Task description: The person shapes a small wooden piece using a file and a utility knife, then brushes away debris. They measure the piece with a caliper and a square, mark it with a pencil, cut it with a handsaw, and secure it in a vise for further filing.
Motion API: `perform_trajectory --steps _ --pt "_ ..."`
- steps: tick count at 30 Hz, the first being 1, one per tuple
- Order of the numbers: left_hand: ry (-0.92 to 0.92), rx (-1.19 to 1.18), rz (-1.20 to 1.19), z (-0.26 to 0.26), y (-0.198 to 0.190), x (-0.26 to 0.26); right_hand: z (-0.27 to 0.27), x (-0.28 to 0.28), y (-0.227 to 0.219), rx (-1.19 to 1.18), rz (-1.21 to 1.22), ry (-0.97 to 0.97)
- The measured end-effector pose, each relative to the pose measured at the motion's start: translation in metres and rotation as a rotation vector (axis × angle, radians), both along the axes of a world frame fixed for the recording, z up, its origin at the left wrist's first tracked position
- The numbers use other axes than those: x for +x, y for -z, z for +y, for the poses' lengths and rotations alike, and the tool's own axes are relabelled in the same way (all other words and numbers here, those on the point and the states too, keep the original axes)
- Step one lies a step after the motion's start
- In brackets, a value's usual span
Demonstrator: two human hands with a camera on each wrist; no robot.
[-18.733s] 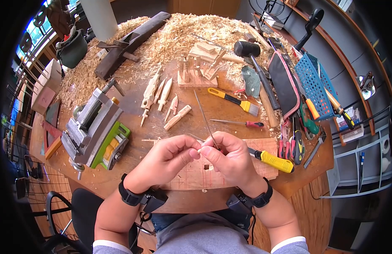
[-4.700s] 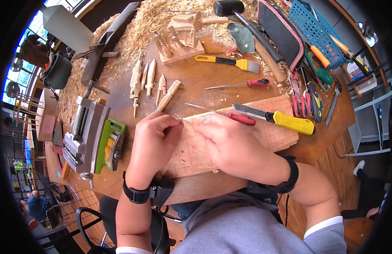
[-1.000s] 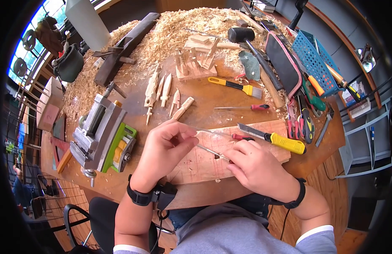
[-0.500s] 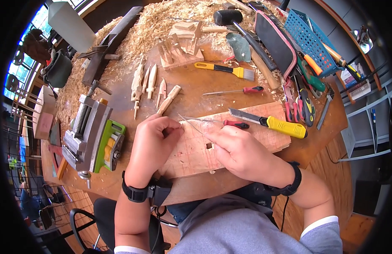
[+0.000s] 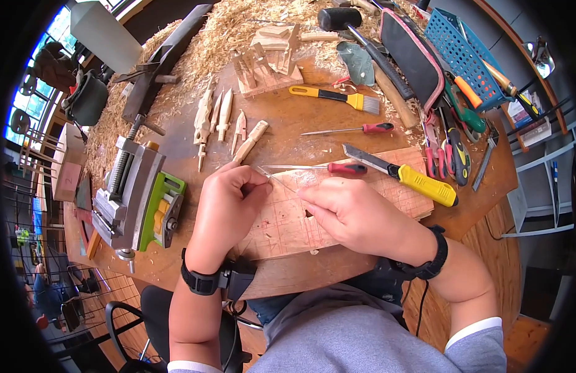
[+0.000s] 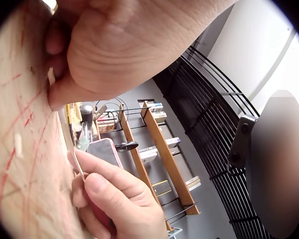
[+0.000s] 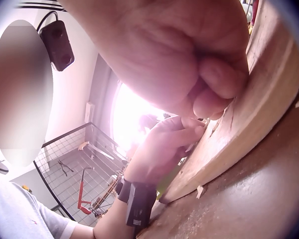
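Flat wooden board (image 5: 275, 227), red-ruled, near side of the brown tabletop (image 5: 288, 146). Above it, the right hand (image 5: 340, 208) pinches a slender metal rod (image 6: 79, 164) slanting far-left; the left hand (image 5: 227, 200), fingers curled, pinches a small pale piece (image 6: 51, 77).

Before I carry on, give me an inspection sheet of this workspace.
Surface: brown table, shavings heaped at the far side.
Job's things: board marked with red lines; thin metal rod over it.
Clutter: knife on the board; brush and vise on the table.
Hands: right hand pinches the rod; left hand curled near its tip, hold unclear.
Cables: black cable beside the right forearm.
Surroundings: chair near the left forearm.
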State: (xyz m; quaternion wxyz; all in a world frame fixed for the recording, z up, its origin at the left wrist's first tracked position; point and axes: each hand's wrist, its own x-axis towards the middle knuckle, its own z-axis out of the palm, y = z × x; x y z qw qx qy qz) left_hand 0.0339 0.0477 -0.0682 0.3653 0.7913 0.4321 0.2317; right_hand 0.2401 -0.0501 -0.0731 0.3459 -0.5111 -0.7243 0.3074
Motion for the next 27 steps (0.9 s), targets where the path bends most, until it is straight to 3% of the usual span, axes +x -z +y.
perform_trajectory --steps 7,12,15,16,18,19,21,25,27 --pt "0.016 0.063 0.005 0.000 0.001 0.002 0.000 0.003 -0.003 -0.063 0.061 0.038" --pt "0.002 0.053 0.000 0.001 0.001 0.001 0.005 0.008 -0.012 -0.307 0.103 0.032" --pt "-0.009 0.018 0.009 -0.001 0.000 0.003 0.011 -0.002 -0.015 -0.314 0.080 0.077" --pt "-0.004 0.018 0.008 0.000 -0.001 0.004 0.010 -0.001 -0.011 -0.313 0.080 0.081" --pt "0.004 0.017 0.014 0.000 -0.001 0.003 0.008 -0.002 -0.002 -0.015 0.072 0.068" --pt "-0.005 0.018 0.014 0.002 0.000 0.002 0.008 -0.003 -0.004 -0.014 0.072 0.059" --pt "0.020 0.088 0.006 0.002 0.002 0.002 0.006 -0.005 -0.011 -0.187 0.126 0.089" --pt "-0.012 -0.014 0.010 0.000 0.001 0.004 0.010 -0.005 -0.007 -0.267 0.273 0.100" --pt "0.010 0.053 0.007 0.000 0.003 0.002 0.007 0.000 -0.022 -0.609 0.323 0.156"
